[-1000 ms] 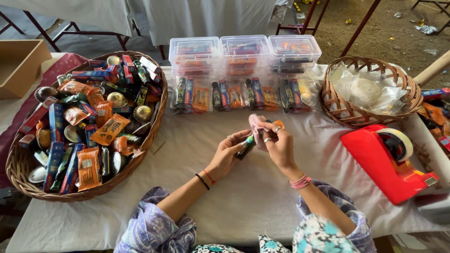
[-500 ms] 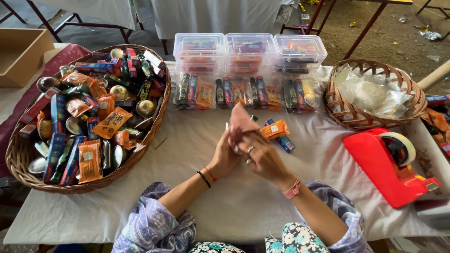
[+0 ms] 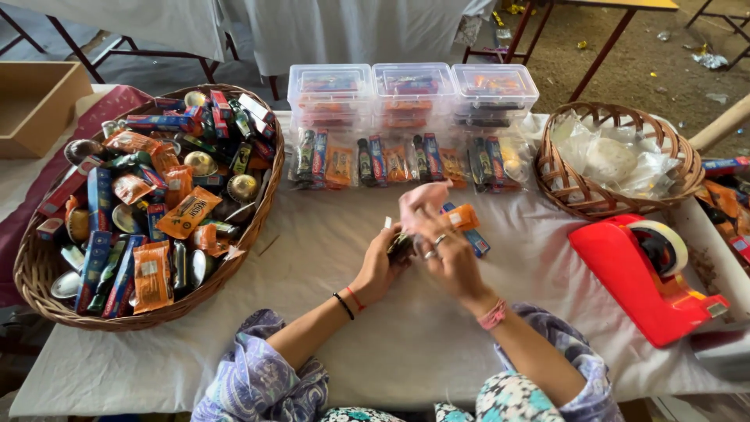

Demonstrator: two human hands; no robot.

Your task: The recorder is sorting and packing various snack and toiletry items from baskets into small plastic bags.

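basket left, tape dispenser right

Head-worn camera looks steeply down, close over the table.

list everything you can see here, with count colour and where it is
big basket: one, brown wicker, left, heaped with mixed snack packets
small basket: one, brown wicker, right, holding clear bags
boxes: three, clear plastic with lids, back row
packed bags: three, clear, in front of the boxes
tape dispenser: one, red, right
orange packet: one, beside the hands
carton: one, brown, far left
tablecloth: one, white, covering the table
left hand: on small dark items, centre
right hand: rings on fingers, holding a pink wrapper
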